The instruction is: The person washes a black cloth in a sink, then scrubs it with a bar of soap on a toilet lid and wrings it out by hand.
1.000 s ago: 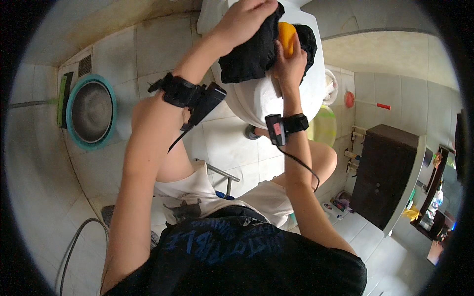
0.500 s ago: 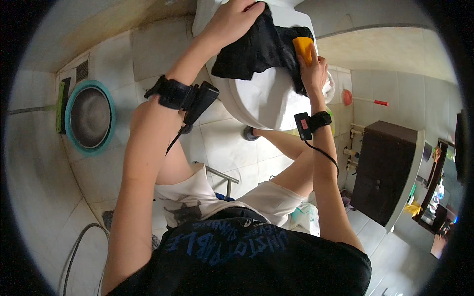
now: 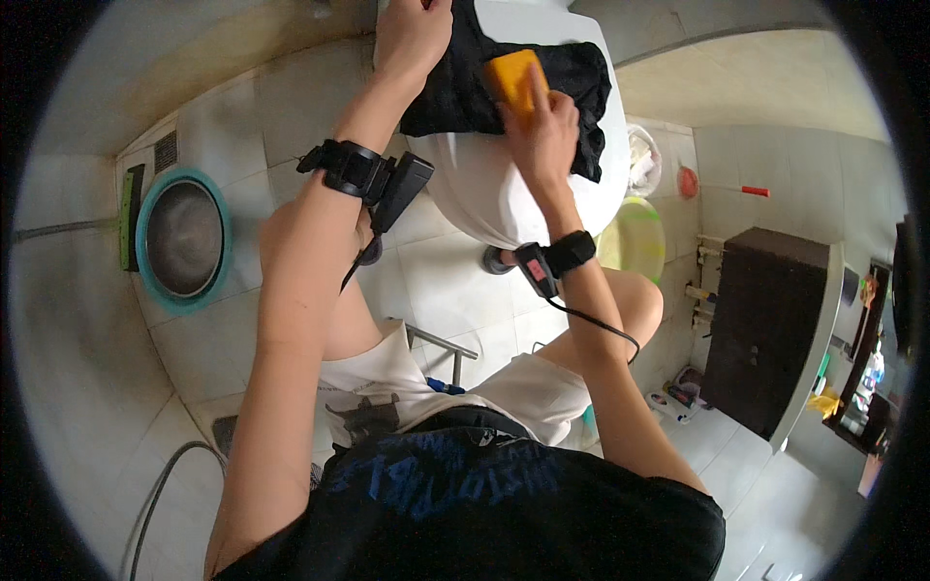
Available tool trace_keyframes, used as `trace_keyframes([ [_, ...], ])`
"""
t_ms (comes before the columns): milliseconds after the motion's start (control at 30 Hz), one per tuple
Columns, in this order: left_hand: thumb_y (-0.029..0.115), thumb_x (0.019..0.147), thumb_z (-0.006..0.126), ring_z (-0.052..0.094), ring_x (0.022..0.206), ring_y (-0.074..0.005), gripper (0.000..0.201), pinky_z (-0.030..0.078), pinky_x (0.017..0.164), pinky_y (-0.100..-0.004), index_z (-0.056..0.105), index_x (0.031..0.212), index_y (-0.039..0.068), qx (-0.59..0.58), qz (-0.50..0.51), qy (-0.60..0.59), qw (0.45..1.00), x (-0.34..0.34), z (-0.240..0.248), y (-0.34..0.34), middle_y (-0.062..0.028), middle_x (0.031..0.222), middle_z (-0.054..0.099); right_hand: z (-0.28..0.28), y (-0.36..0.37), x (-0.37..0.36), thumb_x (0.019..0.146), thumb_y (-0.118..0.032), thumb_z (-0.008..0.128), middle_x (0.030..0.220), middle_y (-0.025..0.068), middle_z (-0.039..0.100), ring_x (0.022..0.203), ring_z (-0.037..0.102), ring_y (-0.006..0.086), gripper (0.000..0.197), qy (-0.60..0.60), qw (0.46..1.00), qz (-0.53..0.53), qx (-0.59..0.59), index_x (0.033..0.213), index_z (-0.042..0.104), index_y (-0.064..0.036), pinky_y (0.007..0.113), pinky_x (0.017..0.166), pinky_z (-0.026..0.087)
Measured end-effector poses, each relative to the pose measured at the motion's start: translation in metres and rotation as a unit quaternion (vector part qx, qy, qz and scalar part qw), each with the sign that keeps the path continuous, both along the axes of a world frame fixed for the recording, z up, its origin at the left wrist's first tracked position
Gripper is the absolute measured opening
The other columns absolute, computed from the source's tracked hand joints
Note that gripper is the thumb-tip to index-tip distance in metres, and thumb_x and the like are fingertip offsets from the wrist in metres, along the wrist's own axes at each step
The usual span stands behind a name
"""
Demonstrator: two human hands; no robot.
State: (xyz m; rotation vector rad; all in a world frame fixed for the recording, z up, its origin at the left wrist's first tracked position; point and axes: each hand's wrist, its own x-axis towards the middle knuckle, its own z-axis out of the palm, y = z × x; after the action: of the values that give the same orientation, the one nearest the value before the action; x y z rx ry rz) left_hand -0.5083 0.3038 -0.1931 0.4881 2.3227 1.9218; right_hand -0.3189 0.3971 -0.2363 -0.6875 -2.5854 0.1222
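Observation:
A black cloth garment [image 3: 576, 77] lies spread and creased over the white toilet lid [image 3: 484, 184]. My left hand [image 3: 415, 44] is closed on the cloth's left edge at the top of the view; part of the hand runs out of the picture. In my right hand [image 3: 544, 136] is a yellow-orange bar of soap [image 3: 516, 79], gripped between thumb and fingers, with the index finger lying along it. The bar rests on or just over the middle of the cloth. Black straps with small devices sit on both wrists.
A teal-rimmed basin [image 3: 184, 242] stands on the floor at left. Right of the toilet are a yellow-green tub [image 3: 635, 242] and a white bin [image 3: 642, 160]. Farther right hangs a dark cabinet [image 3: 765, 334]. A metal stool leg [image 3: 446, 344] shows between my legs.
My right hand has moved left across the cloth with the soap. The left hand has shifted left and slightly up, its part of the cloth moving with it.

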Motion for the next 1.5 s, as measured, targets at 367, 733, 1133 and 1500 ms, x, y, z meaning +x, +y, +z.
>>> trace_keyframes([
  [367,0.016,0.079,0.060,0.044,0.113,-0.0327,0.036,0.038,0.091,-0.0455,0.050,0.109,-0.002,-0.207,-0.054,0.426,0.879,0.031,0.002,-0.001,-0.0191,0.113,0.050,0.027,0.085,0.063,0.081,-0.036,0.066,0.095,0.0208,0.053,0.085,0.058,0.0268,0.056,0.093,0.974,-0.142,-0.152,0.128,0.048,-0.0108,0.036,0.071,0.049],
  [733,0.036,0.078,0.065,0.028,0.133,-0.0205,0.053,0.016,0.109,-0.0527,0.050,0.126,0.018,-0.274,-0.331,0.467,0.773,0.086,-0.030,0.033,-0.0055,0.137,0.040,0.067,0.096,0.103,0.088,-0.043,0.056,0.097,0.0003,0.054,0.090,0.052,0.0081,0.051,0.336,0.739,-0.067,-0.580,0.123,0.048,-0.0072,0.024,0.077,0.041],
  [1133,0.021,0.083,0.060,0.060,0.081,-0.0268,0.025,0.046,0.081,-0.0406,0.053,0.102,0.007,-0.285,-0.324,0.463,0.774,0.108,-0.031,0.077,-0.0099,0.085,0.061,0.068,0.080,0.158,0.088,-0.036,0.058,0.092,0.0025,0.054,0.085,0.052,0.0113,0.044,0.360,0.694,-0.157,-0.604,0.119,0.051,-0.0054,0.025,0.073,0.043],
  [1500,0.020,0.080,0.065,0.049,0.056,-0.0125,0.020,0.041,0.054,-0.0273,0.056,0.085,0.003,-0.044,-0.457,0.213,0.863,0.140,-0.009,0.068,-0.0086,0.062,0.056,0.088,0.090,0.186,0.088,-0.037,0.057,0.094,0.0009,0.055,0.085,0.051,0.0081,0.045,0.372,0.723,-0.162,-0.559,0.119,0.052,-0.0055,0.022,0.076,0.040],
])
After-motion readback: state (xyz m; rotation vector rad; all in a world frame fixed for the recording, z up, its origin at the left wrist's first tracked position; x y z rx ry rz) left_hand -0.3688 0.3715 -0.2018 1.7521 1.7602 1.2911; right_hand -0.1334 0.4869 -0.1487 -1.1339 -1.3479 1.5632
